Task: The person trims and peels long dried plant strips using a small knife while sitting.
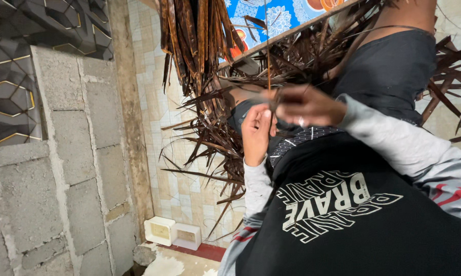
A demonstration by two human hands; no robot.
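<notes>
Work sits mid-way, as far as can be judged: a big tangle of dry brown leaf strips (215,122) is spread over the person's lap and the tiled floor (179,189), loose ends sticking out on all sides, nothing looking trimmed or finished. More strips (189,36) run toward the frame's top edge beside a blue patterned cloth (271,18). No neat edge or closed shape visible, so plenty seems left.

Left hand (256,133) is raised, palm toward camera, fingers curled closed, pinching one thin strip (269,61) that runs straight up to the top edge. Right hand (304,105) is just beside it, touching or nearly so, motion-blurred; fingers look bent around the same strip or a neighbour, but the grip cannot be told for sure. Both forearms, in grey sleeves, meet over the pile at frame centre. A block wall (62,168) stands to the left.
</notes>
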